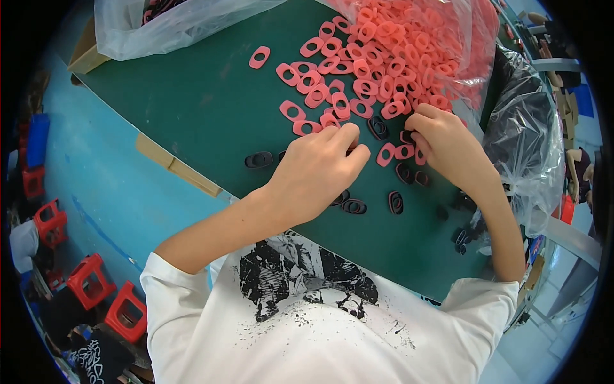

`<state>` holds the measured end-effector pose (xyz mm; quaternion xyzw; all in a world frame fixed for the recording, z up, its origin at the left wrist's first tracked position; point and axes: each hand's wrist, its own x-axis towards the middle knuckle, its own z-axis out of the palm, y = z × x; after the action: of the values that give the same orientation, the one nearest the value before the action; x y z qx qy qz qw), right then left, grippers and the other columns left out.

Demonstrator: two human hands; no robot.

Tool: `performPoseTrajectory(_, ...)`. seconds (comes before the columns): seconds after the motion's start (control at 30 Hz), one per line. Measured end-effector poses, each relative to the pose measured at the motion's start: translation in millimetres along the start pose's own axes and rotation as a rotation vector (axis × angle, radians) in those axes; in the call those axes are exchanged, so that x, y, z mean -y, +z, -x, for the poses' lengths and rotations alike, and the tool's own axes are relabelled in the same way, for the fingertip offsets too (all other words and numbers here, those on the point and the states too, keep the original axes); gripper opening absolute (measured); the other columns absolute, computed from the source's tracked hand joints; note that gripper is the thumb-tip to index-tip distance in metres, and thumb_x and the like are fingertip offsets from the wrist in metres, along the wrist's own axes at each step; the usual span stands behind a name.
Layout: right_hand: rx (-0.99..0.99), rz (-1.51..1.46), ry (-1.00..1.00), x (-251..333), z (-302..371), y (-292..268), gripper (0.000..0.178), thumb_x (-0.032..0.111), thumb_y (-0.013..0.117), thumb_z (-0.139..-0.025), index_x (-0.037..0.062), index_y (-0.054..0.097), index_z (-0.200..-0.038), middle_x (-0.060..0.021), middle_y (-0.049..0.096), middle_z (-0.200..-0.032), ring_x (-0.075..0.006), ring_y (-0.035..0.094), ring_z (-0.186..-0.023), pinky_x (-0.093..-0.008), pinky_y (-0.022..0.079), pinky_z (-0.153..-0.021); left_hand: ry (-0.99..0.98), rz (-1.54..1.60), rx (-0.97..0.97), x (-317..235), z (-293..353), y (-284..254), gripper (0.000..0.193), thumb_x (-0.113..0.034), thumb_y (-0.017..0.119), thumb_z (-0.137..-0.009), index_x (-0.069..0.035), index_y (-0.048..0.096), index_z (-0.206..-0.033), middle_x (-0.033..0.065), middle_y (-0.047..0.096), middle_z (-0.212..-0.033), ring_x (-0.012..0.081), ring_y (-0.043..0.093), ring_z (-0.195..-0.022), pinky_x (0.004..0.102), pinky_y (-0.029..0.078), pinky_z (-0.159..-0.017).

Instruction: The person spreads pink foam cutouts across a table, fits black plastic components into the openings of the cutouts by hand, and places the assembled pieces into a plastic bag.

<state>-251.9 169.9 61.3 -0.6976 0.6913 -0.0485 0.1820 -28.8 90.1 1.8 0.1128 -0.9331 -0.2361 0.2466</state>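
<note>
My left hand [318, 168] is closed over the table's middle, its fingers curled down at the edge of the pink rings. Only a dark sliver shows by its fingertips, so what it grips is hidden. Thumb and fingers of my right hand [448, 144] pinch a small black piece [407, 137] beside the pile. Flat pink oval rings [340, 105] lie spread in front of both hands. Around the hands are several black oval pieces, among them one between the hands [378, 127], one at the left [258, 160] and one nearer me [396, 203].
A clear plastic bag [470, 45] spills the heap of pink rings onto the green table [192, 96]. Another clear bag [524, 141] with dark contents lies at the right edge. A whitish bag [173, 35] sits at the far left. Red stools [89, 281] stand on the blue floor.
</note>
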Motion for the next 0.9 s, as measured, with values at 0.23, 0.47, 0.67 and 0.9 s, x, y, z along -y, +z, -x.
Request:
performPoseTrajectory(0.23, -0.043, -0.212, -0.001, -18, 6, 6, 0.010, -0.006, 0.067, -0.075, -0.0039, 0.066, -0.084, -0.0128, 0.059, -0.083, -0.0318, 0.061, -0.076, -0.0383, 0.049, -0.067, 0.062, 0.024, -0.133, -16, -3, 0, 0.017, -0.003, 0.064, -0.065, -0.002, 0.056, -0.079, 0.0087, 0.051, -0.085, 0.0221, 0.054, -0.076, 0.0315, 0.045, -0.061)
performPoseTrajectory(0.47, -0.237, -0.015, -0.197, -22, 15, 22, 0.015, -0.004, 0.066, -0.079, -0.0050, 0.067, -0.093, -0.0123, 0.060, -0.083, -0.0309, 0.062, -0.075, -0.0378, 0.050, -0.066, 0.301, 0.091, 0.158, -87, -26, 25, 0.023, -0.011, 0.063, -0.064, 0.001, 0.062, -0.083, 0.0089, 0.054, -0.083, 0.0234, 0.054, -0.080, 0.0331, 0.045, -0.067)
performPoseTrajectory(0.67, -0.339, -0.270, -0.077, -31, 32, -8, 0.016, 0.000, 0.065, -0.084, -0.0030, 0.069, -0.099, -0.0091, 0.064, -0.082, -0.0181, 0.060, -0.068, -0.0274, 0.047, -0.062, 0.352, -0.155, 0.240, -137, -50, 107, 0.018, -0.016, 0.066, -0.067, -0.004, 0.064, -0.080, 0.0065, 0.053, -0.082, 0.0226, 0.052, -0.084, 0.0311, 0.040, -0.069)
performPoseTrajectory(0.9, -0.078, -0.146, 0.409, -30, 148, -19, 0.024, 0.006, 0.076, -0.076, -0.0023, 0.062, -0.094, -0.0098, 0.060, -0.077, -0.0176, 0.055, -0.064, -0.0285, 0.044, -0.059, 0.347, -0.069, 0.387, -115, -34, 73, 0.020, -0.008, 0.069, -0.061, -0.002, 0.059, -0.079, 0.0092, 0.052, -0.083, 0.0236, 0.051, -0.084, 0.0292, 0.041, -0.068)
